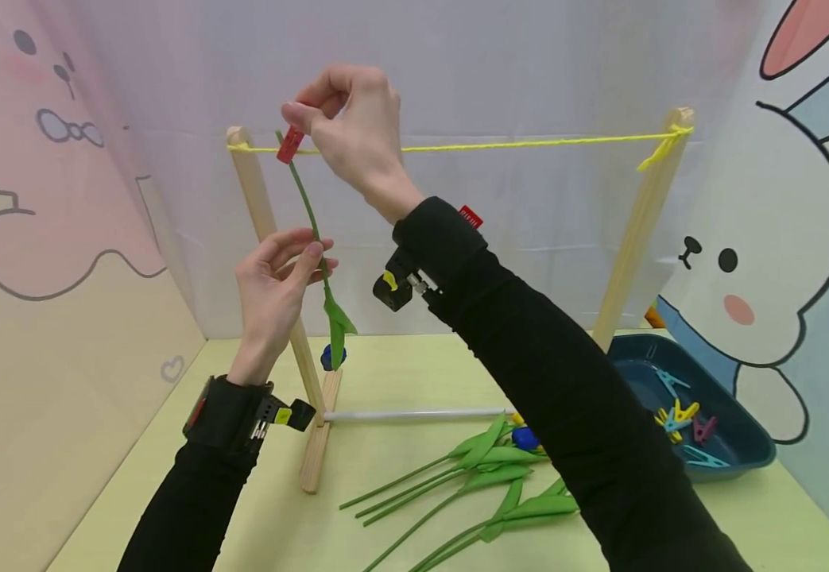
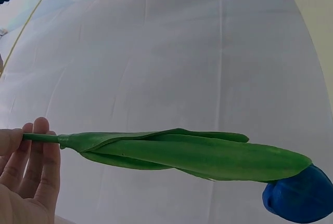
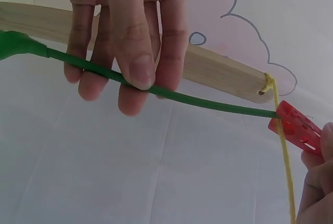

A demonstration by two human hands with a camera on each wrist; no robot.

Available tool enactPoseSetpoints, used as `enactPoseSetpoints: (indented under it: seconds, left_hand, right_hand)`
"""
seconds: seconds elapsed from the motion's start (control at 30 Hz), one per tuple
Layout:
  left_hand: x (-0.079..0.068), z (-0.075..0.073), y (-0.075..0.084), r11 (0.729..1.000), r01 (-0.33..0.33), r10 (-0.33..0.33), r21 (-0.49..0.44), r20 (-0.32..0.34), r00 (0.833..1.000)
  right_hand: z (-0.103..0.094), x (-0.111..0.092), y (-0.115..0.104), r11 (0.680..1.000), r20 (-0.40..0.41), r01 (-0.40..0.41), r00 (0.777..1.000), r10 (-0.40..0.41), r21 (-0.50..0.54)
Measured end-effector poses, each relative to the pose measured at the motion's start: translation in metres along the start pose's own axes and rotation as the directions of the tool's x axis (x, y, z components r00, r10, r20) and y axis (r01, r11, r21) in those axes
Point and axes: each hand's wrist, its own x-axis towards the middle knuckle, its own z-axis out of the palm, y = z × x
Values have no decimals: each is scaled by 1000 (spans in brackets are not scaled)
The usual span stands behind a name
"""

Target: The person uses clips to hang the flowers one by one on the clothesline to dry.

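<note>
In the head view, the left hand (image 1: pixel 274 278) pinches the green stem (image 1: pixel 306 199) of a blue flower (image 1: pixel 338 324), which hangs upside down. Up higher, the right hand (image 1: pixel 357 119) pinches a red clip (image 1: pixel 290 146) with its thumb and fingers. The clip's mouth is at the yellow string (image 1: pixel 486 146), near the left wooden post (image 1: pixel 255 191), and the end of the stem pokes out past it. The string goes across to the right wooden post (image 1: pixel 639 214). A white bar (image 1: pixel 414 414) is low down. More flowers (image 1: pixel 489 458) lie on the pale table (image 1: pixel 278 528), partly behind the right sleeve. A dark blue tub (image 1: pixel 750 425) on the right has small clips (image 1: pixel 686 413) in it. In the left wrist view, the left thumb and fingers are on the stem just beside the long leaves, and the blue bloom is at the far end. In the right wrist view, the left hand holds the stem, and the right fingers hold the back of the red clip. Its front touches the string and the stem, but I can't tell how tightly it bites.
</note>
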Motion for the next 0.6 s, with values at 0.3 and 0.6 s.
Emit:
enactPoseSetpoints:
  seconds: [0.3, 0.6]
  left_hand:
    - [1, -1, -2, 1000, 14, -14, -7, 6, 1000]
    - [4, 5, -9, 999, 42, -41, -7, 7, 999]
  right_hand:
    - [-1, 2, -1, 994, 85, -91, 992, 95, -53]
    - [-17, 3, 0, 980, 173, -124, 973, 150, -155]
